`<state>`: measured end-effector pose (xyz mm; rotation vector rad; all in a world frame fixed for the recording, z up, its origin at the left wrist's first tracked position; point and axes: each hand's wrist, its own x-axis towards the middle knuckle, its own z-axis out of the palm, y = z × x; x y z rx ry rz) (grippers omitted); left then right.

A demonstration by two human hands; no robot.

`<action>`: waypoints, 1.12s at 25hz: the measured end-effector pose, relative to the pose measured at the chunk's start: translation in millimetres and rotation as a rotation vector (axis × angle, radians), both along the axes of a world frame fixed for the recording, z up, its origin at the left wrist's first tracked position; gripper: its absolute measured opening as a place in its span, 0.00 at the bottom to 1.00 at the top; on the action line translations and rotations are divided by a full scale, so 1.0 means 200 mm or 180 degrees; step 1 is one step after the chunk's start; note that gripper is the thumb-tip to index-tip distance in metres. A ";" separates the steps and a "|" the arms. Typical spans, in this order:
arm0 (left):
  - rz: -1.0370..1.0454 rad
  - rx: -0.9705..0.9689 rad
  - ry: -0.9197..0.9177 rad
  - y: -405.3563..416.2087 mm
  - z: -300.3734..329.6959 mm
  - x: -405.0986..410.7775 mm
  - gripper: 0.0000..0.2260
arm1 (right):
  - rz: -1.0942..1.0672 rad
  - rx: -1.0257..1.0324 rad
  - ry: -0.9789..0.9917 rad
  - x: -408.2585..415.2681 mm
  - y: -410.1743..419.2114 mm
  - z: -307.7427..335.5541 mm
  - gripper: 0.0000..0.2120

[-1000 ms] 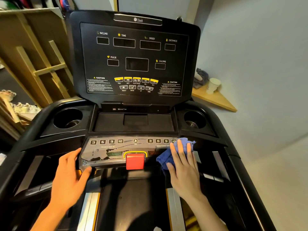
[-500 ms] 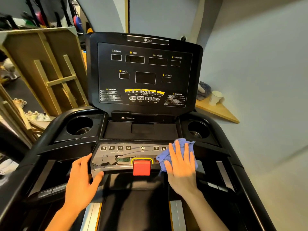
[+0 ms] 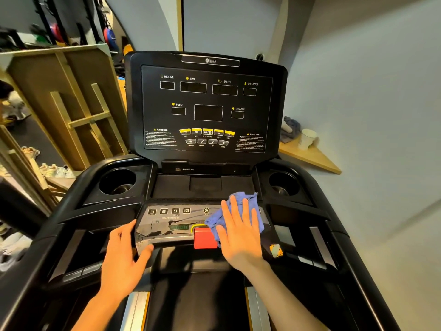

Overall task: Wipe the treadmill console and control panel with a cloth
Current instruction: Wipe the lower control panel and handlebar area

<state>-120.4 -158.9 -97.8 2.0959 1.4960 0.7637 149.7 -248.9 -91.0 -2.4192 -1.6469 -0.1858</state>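
The black treadmill console stands upright ahead, its displays dark. Below it lies the grey control panel with numbered buttons and a red stop button. A blue cloth is spread over the panel's right half. My right hand lies flat on the cloth with fingers spread, pressing it to the panel and hiding the right-hand buttons. My left hand grips the panel's left front corner, thumb along its lower edge.
Round cup holders sit at the left and right of the tray. A wooden frame leans at the left. At the right, a corner shelf holds a white cup and a grey rag.
My right hand has slid the cloth leftwards along the panel, now reaching the red button. The camera has tilted down and back, so the console sits lower in view. My left hand stays on the corner.
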 end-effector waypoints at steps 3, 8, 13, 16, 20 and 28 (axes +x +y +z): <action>-0.0014 0.0062 0.0019 0.00 -0.01 0.00 0.32 | 0.0132 -0.0053 -0.0068 -0.06 0.05 -0.01 0.33; 0.0000 0.0043 0.0030 0.01 -0.02 0.00 0.33 | 0.0344 -0.0003 -0.0047 -0.16 0.12 -0.01 0.35; -0.0066 0.0074 0.0045 0.01 -0.03 -0.01 0.34 | 0.0559 0.0092 -0.0008 -0.26 0.19 -0.01 0.34; -0.0103 0.0096 0.0056 0.02 -0.04 -0.02 0.35 | 0.0690 0.0140 -0.0036 -0.30 0.22 -0.02 0.32; -0.0145 0.0108 -0.0047 0.01 -0.03 -0.02 0.33 | 0.0817 0.0143 -0.0070 -0.37 0.27 -0.01 0.32; -0.0172 0.0153 -0.0254 0.01 -0.04 -0.03 0.28 | 0.1199 0.0136 -0.0152 -0.52 0.35 -0.02 0.32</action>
